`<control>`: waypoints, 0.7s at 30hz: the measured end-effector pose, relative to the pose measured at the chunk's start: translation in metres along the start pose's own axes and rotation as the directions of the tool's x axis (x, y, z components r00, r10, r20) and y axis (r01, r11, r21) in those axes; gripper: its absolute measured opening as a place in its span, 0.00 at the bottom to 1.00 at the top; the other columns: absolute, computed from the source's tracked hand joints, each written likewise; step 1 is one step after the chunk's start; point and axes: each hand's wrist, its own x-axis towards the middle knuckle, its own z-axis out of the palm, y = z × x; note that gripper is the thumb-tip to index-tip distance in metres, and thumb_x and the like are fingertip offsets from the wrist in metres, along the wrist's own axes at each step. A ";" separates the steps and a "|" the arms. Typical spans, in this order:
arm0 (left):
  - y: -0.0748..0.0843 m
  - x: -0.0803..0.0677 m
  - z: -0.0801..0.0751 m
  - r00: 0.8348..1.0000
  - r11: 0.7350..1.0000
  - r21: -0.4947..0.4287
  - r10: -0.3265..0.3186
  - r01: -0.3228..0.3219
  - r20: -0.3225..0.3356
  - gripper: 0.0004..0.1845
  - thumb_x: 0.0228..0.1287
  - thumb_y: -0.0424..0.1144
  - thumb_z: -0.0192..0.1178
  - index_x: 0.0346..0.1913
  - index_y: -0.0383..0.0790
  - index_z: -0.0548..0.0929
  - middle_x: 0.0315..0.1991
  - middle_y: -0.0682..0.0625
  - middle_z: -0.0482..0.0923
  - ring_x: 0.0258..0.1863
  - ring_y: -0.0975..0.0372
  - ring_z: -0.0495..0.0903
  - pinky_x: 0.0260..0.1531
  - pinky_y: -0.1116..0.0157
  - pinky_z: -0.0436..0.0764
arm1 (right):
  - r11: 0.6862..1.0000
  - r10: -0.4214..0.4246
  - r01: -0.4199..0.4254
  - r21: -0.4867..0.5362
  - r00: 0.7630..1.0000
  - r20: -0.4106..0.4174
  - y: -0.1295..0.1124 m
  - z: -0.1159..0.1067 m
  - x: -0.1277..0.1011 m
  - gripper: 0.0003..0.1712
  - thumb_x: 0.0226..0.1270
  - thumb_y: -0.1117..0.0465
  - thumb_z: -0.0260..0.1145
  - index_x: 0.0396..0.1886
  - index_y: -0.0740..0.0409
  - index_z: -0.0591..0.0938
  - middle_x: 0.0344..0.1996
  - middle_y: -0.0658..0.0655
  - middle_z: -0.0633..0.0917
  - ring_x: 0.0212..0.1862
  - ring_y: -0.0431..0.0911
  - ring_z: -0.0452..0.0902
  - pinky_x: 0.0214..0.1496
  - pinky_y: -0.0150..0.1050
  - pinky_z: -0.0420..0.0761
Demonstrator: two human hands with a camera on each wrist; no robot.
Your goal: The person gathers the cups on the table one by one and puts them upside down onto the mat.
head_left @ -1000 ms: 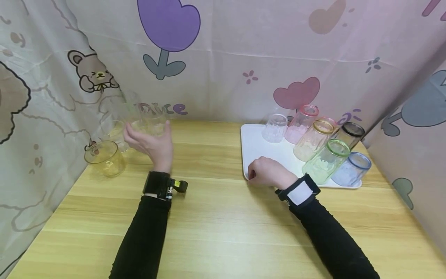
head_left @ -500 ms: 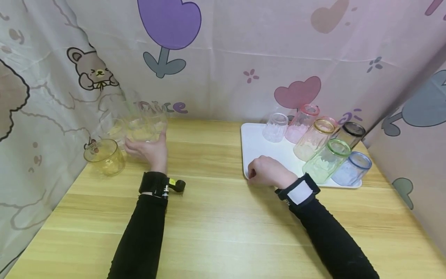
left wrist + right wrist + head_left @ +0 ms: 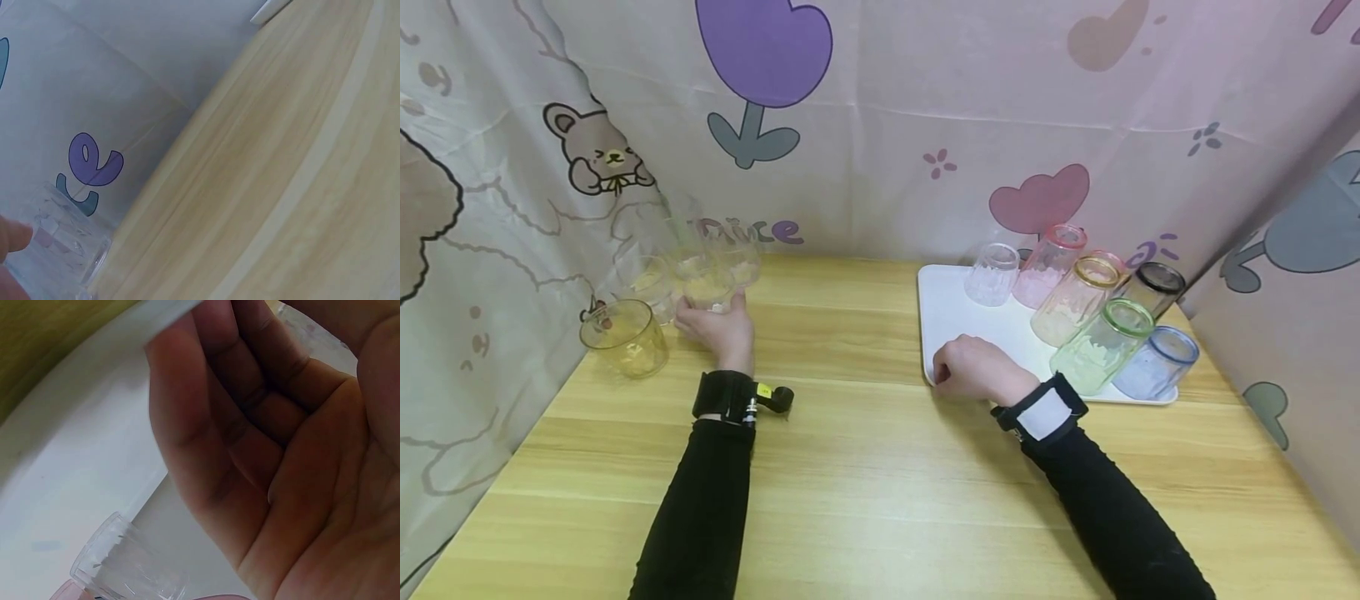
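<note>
At the back left, my left hand (image 3: 718, 333) has its fingers and thumb about the lower part of a clear glass (image 3: 706, 286); the glass hides some of the fingertips. Other clear glasses (image 3: 743, 265) stand close around it. In the left wrist view, the thumb (image 3: 14, 236) overlaps a clear glass (image 3: 69, 244). An amber glass (image 3: 625, 340) stands just left of this hand. My right hand (image 3: 981, 371) grips the front left corner of a white tray (image 3: 942, 312), fingers curled at its rim.
On the tray, several upside-down glasses crowd the right side: a clear glass (image 3: 992, 277), a pink glass (image 3: 1051, 267), a yellow-rimmed glass (image 3: 1073, 304), a green glass (image 3: 1101, 350), a dark-rimmed glass (image 3: 1157, 287) and a blue glass (image 3: 1157, 367). A printed curtain (image 3: 880, 150) hangs behind the table (image 3: 850, 467).
My left hand has drawn down and slightly left, nearer to me, from higher among the clear glasses to the low part of one. My right hand and the tray stay put.
</note>
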 end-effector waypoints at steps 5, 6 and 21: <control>0.000 0.000 -0.001 1.000 1.000 -0.012 -0.003 0.003 0.005 0.47 0.66 0.44 0.71 0.79 0.43 0.53 0.78 0.49 0.50 0.78 0.63 0.51 0.77 0.74 0.48 | 1.000 0.013 -0.013 -0.004 1.000 0.005 0.000 0.000 0.000 0.06 0.51 0.64 0.74 0.21 0.50 0.86 0.19 0.43 0.81 0.28 0.42 0.75 0.34 0.40 0.79; 0.001 -0.001 -0.001 1.000 1.000 -0.017 -0.007 0.007 0.007 0.47 0.67 0.44 0.71 0.79 0.43 0.52 0.78 0.49 0.50 0.78 0.64 0.51 0.77 0.73 0.47 | 1.000 0.013 -0.013 -0.005 1.000 0.006 0.001 0.000 0.000 0.06 0.52 0.64 0.74 0.21 0.50 0.86 0.20 0.43 0.81 0.28 0.42 0.76 0.34 0.40 0.80; 0.017 -0.020 0.015 0.993 0.967 -0.245 -0.050 0.075 0.107 0.31 0.70 0.59 0.65 0.58 0.44 0.61 0.58 0.49 0.62 0.55 0.61 0.68 0.59 0.65 0.74 | 1.000 0.003 -0.003 0.010 1.000 0.004 0.001 0.001 0.000 0.10 0.57 0.58 0.76 0.19 0.48 0.85 0.19 0.42 0.81 0.26 0.41 0.75 0.33 0.39 0.79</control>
